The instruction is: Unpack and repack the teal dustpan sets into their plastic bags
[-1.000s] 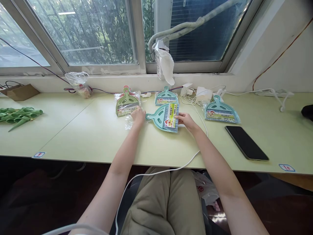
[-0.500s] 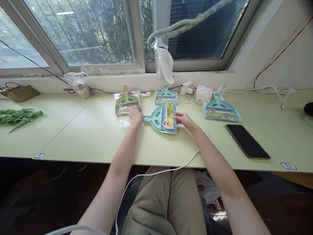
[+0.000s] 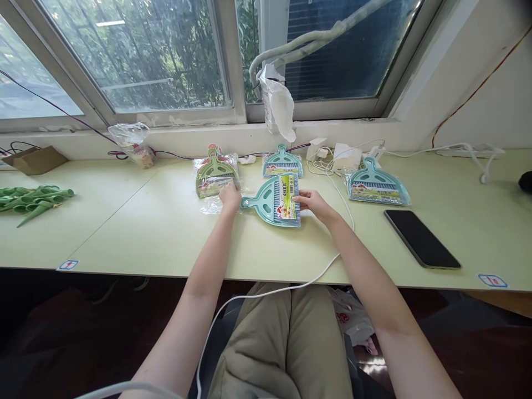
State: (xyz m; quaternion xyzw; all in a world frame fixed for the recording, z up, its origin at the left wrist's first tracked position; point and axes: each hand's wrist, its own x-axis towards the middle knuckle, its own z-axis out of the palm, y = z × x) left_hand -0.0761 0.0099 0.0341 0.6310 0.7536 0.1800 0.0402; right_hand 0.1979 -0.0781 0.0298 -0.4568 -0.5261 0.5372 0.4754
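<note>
A light teal dustpan [image 3: 261,204] lies sideways in front of me, its handle pointing left. A brush with blue-grey bristles and a yellow-green label [image 3: 286,197] is nested in it. My right hand [image 3: 312,202] pinches the bristle-side edge, thumb on top. By the handle end, my left hand [image 3: 230,197] is closed, its fingers curled over crinkled clear plastic [image 3: 211,206]; the fingertips are hidden. Just beyond that hand lies a wrapped olive-green dustpan set [image 3: 214,172], with a reddish one showing beneath it.
Wrapped teal dustpan sets lie at the back [image 3: 282,163] and to the right [image 3: 376,183]. A black phone [image 3: 421,238] rests at the right. A white cable [image 3: 332,263] crosses the table [image 3: 133,238] edge. Green rolled pieces [image 3: 35,199] sit far left. Chargers [image 3: 344,158] line the back.
My left fingers have gone from stretched over the olive-green set to curled in. The dustpan has shifted very slightly left; my right hand keeps its grip.
</note>
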